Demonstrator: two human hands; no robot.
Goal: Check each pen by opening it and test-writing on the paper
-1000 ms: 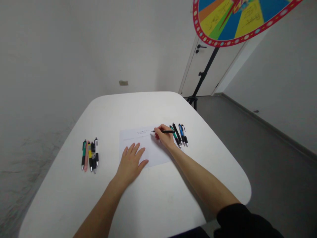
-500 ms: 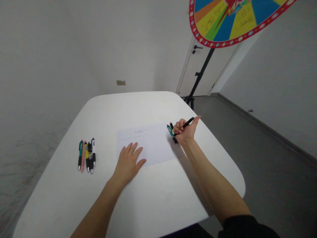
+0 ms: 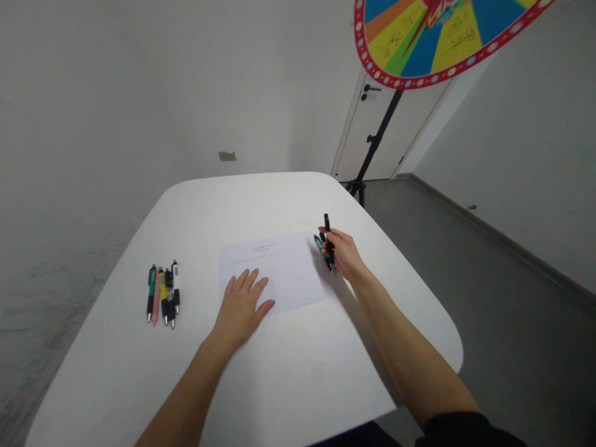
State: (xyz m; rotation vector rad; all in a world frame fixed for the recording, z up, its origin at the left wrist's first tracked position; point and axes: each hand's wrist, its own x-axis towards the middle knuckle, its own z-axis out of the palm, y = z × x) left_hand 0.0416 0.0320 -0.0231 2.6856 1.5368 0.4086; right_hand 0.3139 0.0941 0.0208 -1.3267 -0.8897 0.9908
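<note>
My left hand (image 3: 243, 304) lies flat on the lower part of a white sheet of paper (image 3: 293, 273), fingers spread. A few short lines of writing show near the top of the sheet. Over the sheet's right edge, my right hand (image 3: 342, 248) grips a black pen (image 3: 326, 222), which stands almost upright between the fingers. Beside and partly behind that hand, a green and black pen (image 3: 318, 243) and at least one darker pen rest at the paper's right edge. Their lower parts are hard to tell apart from the held pen.
On the left of the white table (image 3: 279, 372), several pens lie side by side, among them a green one (image 3: 151, 288), a pink one (image 3: 157, 298) and a yellow one (image 3: 162, 292). Beyond the table stands a colourful prize wheel (image 3: 419, 49) on a black stand (image 3: 384, 127), before a door.
My right hand has turned over, bringing the black pen from a slant pointing up and right to nearly upright, a little further left. My left hand has stayed in place.
</note>
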